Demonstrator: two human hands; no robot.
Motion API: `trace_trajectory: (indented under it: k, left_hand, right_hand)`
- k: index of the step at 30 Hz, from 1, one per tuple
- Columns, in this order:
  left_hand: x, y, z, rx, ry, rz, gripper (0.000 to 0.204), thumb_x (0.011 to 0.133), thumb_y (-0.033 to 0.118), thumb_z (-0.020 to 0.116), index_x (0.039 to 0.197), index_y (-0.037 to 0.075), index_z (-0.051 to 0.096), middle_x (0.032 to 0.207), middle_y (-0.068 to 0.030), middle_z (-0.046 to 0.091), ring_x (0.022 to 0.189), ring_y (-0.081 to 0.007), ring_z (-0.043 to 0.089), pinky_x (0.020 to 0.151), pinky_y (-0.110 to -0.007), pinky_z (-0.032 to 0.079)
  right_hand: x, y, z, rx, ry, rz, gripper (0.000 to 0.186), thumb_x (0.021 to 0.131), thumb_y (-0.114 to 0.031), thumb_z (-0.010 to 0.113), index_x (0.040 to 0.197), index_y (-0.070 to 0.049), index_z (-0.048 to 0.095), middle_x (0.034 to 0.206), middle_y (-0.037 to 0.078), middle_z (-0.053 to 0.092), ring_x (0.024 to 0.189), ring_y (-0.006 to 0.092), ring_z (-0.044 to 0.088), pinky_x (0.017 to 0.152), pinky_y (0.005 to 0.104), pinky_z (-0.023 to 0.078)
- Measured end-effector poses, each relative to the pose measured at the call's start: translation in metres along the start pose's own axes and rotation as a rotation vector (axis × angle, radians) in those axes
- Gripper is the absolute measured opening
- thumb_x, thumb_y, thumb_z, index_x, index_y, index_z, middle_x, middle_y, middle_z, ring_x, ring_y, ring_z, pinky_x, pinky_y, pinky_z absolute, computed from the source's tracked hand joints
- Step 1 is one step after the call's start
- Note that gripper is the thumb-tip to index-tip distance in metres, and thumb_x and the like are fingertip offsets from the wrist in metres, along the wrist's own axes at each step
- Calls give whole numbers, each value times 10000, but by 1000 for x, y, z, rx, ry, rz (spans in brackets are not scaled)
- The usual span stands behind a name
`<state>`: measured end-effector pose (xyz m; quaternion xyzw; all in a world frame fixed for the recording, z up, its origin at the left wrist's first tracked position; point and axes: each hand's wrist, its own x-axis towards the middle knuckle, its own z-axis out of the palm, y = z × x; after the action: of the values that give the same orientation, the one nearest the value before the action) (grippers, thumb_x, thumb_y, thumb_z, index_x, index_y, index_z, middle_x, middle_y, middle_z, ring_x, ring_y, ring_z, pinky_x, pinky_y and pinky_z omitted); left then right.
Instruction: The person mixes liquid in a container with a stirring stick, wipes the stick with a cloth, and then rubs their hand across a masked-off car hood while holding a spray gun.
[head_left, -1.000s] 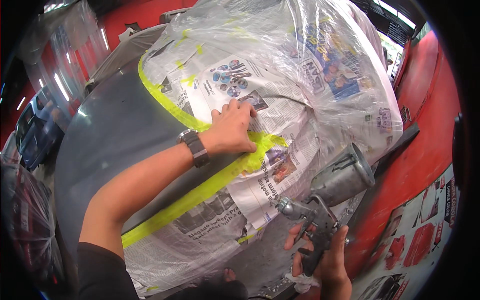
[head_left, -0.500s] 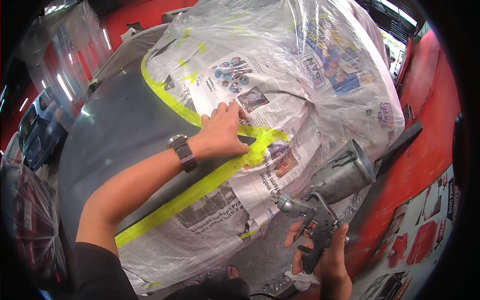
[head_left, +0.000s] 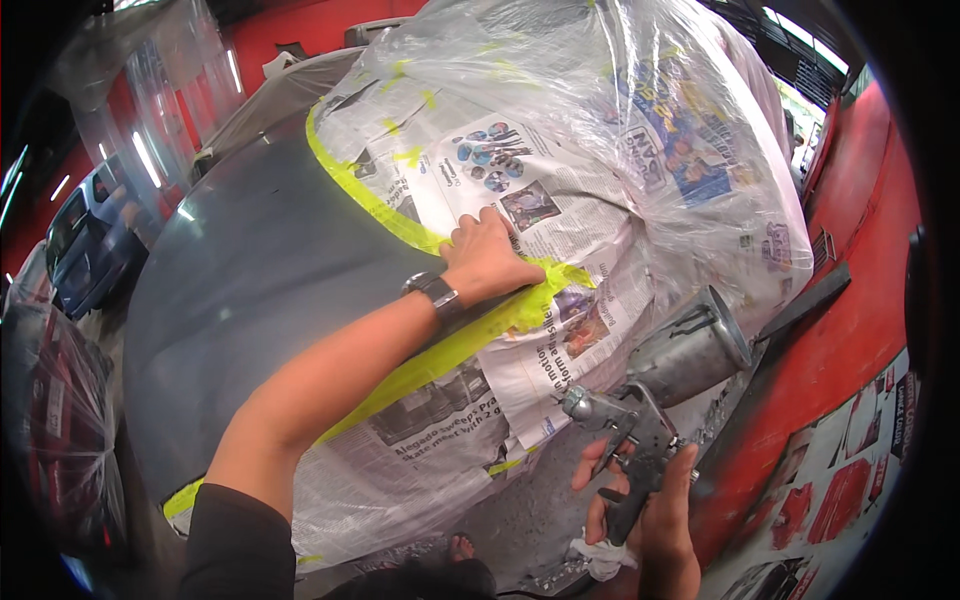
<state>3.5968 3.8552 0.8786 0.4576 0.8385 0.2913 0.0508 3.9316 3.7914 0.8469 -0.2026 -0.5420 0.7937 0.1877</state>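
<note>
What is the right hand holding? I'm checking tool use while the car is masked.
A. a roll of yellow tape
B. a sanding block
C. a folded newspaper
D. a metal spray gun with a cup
D: the right hand grips the handle of a metal spray gun with a cup on top, while the left hand presses on the yellow tape over newspaper.

At the centre of the frame, the left hand is pressed flat on the yellow masking tape edging newspaper sheets laid over a grey car panel. Clear plastic sheeting is seen in the upper right. At the lower right, a metal spray gun is gripped by the right hand, together with a white rag.
</note>
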Motion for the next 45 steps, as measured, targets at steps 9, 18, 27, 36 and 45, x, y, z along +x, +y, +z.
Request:
trace_trajectory:
  k: [9, 18, 27, 36, 45]
  left_hand:
    - [0, -13, -6, -39, -79, 33, 811, 595, 401, 840, 1257, 75, 506, 1224, -181, 526, 1180, -349, 525, 1009, -514, 384]
    - [14, -10, -14, -18, -284, 232, 296, 730, 310, 769, 916, 83, 734, 885, -79, 722, 822, -198, 664, 772, -339, 510]
    - [29, -20, -13, -60, -276, 640, 171, 810, 165, 711, 915, 39, 758, 806, -79, 741, 717, -153, 670, 693, -293, 517]
    - [47, -12, -12, -55, -395, 717, 174, 829, 144, 696, 932, 24, 768, 833, -92, 753, 771, -184, 706, 748, -317, 553]
    - [52, -9, -21, -98, -405, 957, 87, 824, 117, 735, 880, 52, 719, 865, -101, 692, 817, -263, 685, 737, -369, 536]
  right_hand:
    - [-8, 4, -1, 16, 0, -7, 1057, 861, -899, 262, 1341, 13, 495, 1069, 143, 630, 567, 205, 635, 513, 294, 504]
    - [-13, 4, -8, 10, 16, 11, 1054, 868, -896, 256, 1355, 9, 489, 1084, 133, 630, 577, 197, 633, 522, 291, 498]
    - [-26, 5, 3, 14, 118, 29, 1048, 868, -896, 257, 1347, 2, 503, 1082, 139, 633, 579, 198, 629, 524, 296, 501]
    - [-45, 7, 39, -2, 255, -24, 1041, 884, -883, 244, 1348, 15, 495, 1069, 171, 631, 546, 225, 628, 489, 300, 496]
    - [-32, 2, 25, -90, 299, 36, 1147, 820, -942, 252, 1280, 78, 507, 980, 236, 666, 471, 234, 617, 414, 305, 497]
